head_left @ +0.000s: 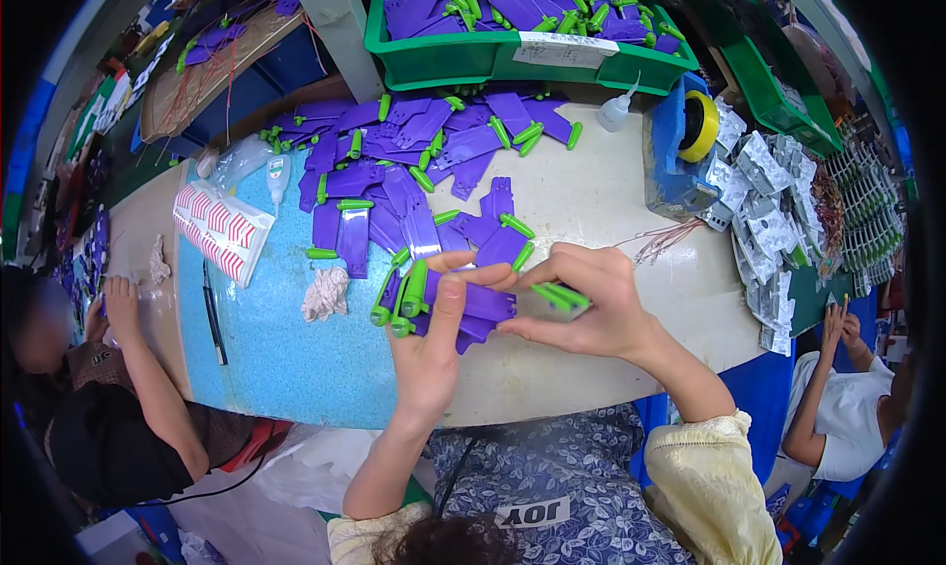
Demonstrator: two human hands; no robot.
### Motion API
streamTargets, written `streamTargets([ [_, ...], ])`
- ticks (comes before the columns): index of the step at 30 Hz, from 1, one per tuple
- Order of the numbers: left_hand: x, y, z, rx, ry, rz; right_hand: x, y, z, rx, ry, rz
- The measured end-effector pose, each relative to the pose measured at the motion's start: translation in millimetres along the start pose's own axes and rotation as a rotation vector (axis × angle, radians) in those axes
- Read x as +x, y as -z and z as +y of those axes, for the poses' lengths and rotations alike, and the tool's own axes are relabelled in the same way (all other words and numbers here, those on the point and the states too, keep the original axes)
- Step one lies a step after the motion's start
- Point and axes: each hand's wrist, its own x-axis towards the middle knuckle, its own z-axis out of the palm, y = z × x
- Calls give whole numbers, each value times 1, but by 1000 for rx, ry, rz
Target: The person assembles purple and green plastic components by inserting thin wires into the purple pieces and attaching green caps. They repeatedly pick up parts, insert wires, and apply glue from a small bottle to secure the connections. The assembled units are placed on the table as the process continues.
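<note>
Several flat purple plastic parts [477, 307] with green cylindrical ends are stacked in my left hand [431, 353], thumb across them. Their green ends gather at the hand's left side. Just to the right, my right hand [611, 304] pinches a similar part by its side, its green end [562, 297] showing between thumb and fingers. The rest of that part is hidden or blurred. Right behind both hands, a loose spread of the same purple and green parts [399, 196] covers the middle of the table.
A green bin [434, 65] heaped with these parts stands at the back. Glue bottles [278, 179], a striped packet [222, 232], crumpled tissue [325, 294] and a black pen [213, 314] lie left. A tape dispenser [675, 161] and metallic pieces [764, 220] sit right. Two people work alongside.
</note>
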Motion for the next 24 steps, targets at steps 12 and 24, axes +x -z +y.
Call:
streamTargets([
  [12,70,-6,-37,1429,-529,-8,-21,6,36,223,-545,431],
  [24,43,12,-29,232,80,23,72,-23,136,-620,-619,186],
])
